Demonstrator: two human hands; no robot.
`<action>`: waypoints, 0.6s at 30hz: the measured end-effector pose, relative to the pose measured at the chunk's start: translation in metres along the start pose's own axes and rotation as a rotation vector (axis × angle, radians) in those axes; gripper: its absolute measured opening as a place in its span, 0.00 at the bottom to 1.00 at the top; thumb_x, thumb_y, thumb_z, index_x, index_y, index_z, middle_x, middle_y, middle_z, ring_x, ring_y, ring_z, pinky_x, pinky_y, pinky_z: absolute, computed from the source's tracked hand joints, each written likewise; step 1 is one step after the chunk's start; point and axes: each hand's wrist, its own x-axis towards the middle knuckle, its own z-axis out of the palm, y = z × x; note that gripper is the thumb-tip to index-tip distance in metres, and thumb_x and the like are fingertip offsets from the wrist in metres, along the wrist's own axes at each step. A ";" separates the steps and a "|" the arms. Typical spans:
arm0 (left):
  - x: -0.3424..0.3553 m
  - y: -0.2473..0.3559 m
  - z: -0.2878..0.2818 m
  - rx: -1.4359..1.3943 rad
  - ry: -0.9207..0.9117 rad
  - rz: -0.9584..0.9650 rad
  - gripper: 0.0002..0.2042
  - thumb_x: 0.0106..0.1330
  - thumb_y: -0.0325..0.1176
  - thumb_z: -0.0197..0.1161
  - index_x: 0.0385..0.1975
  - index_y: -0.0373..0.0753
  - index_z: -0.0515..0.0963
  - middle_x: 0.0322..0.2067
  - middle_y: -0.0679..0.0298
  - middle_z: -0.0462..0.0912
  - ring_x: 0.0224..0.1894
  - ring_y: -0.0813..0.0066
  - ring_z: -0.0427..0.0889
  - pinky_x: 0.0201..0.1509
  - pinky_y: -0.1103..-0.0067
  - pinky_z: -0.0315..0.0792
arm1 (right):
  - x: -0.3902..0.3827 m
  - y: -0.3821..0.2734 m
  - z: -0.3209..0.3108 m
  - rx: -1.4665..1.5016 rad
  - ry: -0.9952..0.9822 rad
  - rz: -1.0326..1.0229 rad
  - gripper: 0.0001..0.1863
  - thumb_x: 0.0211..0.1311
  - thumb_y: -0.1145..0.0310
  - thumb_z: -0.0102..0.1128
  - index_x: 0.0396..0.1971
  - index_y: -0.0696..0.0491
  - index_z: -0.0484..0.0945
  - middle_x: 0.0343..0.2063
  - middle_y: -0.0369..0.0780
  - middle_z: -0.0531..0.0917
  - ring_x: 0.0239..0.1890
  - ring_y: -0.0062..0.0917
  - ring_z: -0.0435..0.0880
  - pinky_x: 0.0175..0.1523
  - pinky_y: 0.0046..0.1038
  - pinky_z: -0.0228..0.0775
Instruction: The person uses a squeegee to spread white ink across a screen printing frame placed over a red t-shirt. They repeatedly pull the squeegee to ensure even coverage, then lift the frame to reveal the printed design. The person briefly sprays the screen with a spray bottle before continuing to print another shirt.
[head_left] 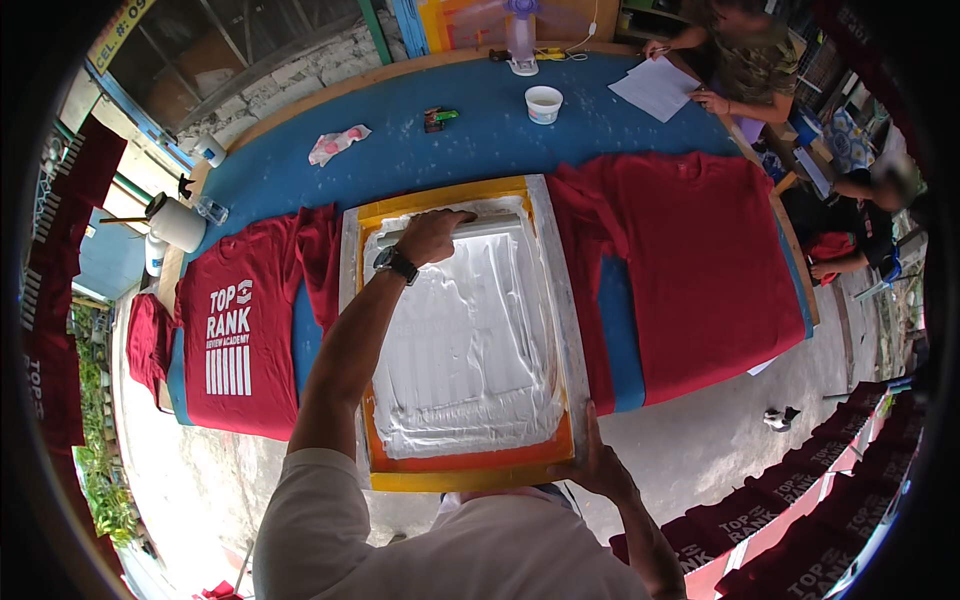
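A screen-printing frame (566, 300) lies in front of me, its inner border yellow and orange. White ink (460, 335) is smeared thickly over its mesh. At the far end of the mesh my left hand (430, 238), with a dark watch on the wrist, is closed round the handle of a squeegee (492, 221). The squeegee's blade lies across the ink. My right hand (598, 468) grips the frame's near right corner, thumb side along the edge. Most of what lies under the frame is hidden.
Dark red T-shirts flank the frame: a printed one (235, 330) at left, a plain-looking one (700, 270) at right. On the blue table (400, 110) stand a white tub (543, 104), a stained cloth (338, 145) and a fan (521, 40). A person (745, 65) handles papers at far right.
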 end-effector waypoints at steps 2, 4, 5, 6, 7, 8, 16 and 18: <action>-0.010 0.009 0.001 -0.016 -0.025 -0.004 0.35 0.60 0.17 0.60 0.71 0.49 0.80 0.56 0.51 0.91 0.56 0.50 0.90 0.63 0.59 0.83 | -0.001 0.000 0.001 0.022 0.000 0.001 0.80 0.54 0.41 0.87 0.86 0.58 0.30 0.59 0.65 0.85 0.61 0.62 0.86 0.63 0.51 0.84; -0.024 0.023 0.005 -0.035 -0.016 0.025 0.36 0.59 0.16 0.60 0.71 0.48 0.81 0.57 0.52 0.90 0.56 0.52 0.90 0.63 0.58 0.83 | 0.000 0.001 0.002 -0.005 0.010 0.006 0.81 0.53 0.39 0.87 0.86 0.58 0.30 0.58 0.65 0.86 0.61 0.62 0.87 0.63 0.51 0.84; -0.035 0.032 0.009 -0.047 -0.004 0.055 0.36 0.59 0.16 0.61 0.71 0.48 0.81 0.57 0.53 0.90 0.56 0.52 0.90 0.63 0.58 0.83 | 0.001 0.002 0.003 -0.018 0.017 -0.009 0.81 0.53 0.38 0.87 0.86 0.58 0.30 0.58 0.65 0.85 0.61 0.61 0.87 0.63 0.51 0.84; -0.047 0.043 0.013 -0.056 -0.001 0.076 0.36 0.59 0.15 0.62 0.71 0.48 0.81 0.57 0.53 0.90 0.56 0.53 0.90 0.64 0.58 0.83 | 0.001 0.003 0.003 -0.031 0.022 -0.024 0.81 0.53 0.38 0.86 0.86 0.58 0.30 0.59 0.65 0.85 0.61 0.61 0.87 0.63 0.50 0.84; -0.060 0.053 0.017 -0.023 -0.003 0.087 0.35 0.58 0.15 0.64 0.70 0.47 0.81 0.58 0.55 0.90 0.56 0.54 0.90 0.64 0.57 0.83 | 0.000 0.003 0.003 0.012 0.017 -0.030 0.80 0.55 0.40 0.86 0.86 0.57 0.29 0.60 0.65 0.84 0.63 0.60 0.86 0.64 0.50 0.83; -0.075 0.065 0.020 -0.048 0.006 0.111 0.35 0.58 0.14 0.64 0.69 0.46 0.82 0.58 0.57 0.91 0.55 0.54 0.90 0.64 0.57 0.83 | 0.000 0.004 0.003 0.018 0.014 -0.035 0.80 0.55 0.42 0.86 0.86 0.57 0.29 0.61 0.65 0.84 0.63 0.60 0.86 0.65 0.49 0.83; -0.213 0.165 0.029 -0.105 -0.041 0.177 0.38 0.56 0.13 0.67 0.71 0.48 0.79 0.61 0.62 0.83 0.65 0.60 0.81 0.72 0.60 0.72 | 0.002 0.007 0.003 0.007 0.019 -0.056 0.79 0.55 0.50 0.87 0.86 0.55 0.28 0.65 0.64 0.82 0.64 0.60 0.85 0.69 0.48 0.80; -0.242 0.178 0.027 -0.157 -0.031 0.188 0.39 0.55 0.13 0.67 0.71 0.47 0.78 0.60 0.61 0.82 0.65 0.60 0.80 0.72 0.61 0.71 | 0.001 0.008 0.004 0.005 0.020 -0.061 0.78 0.55 0.51 0.87 0.87 0.55 0.28 0.65 0.64 0.81 0.64 0.60 0.85 0.69 0.48 0.80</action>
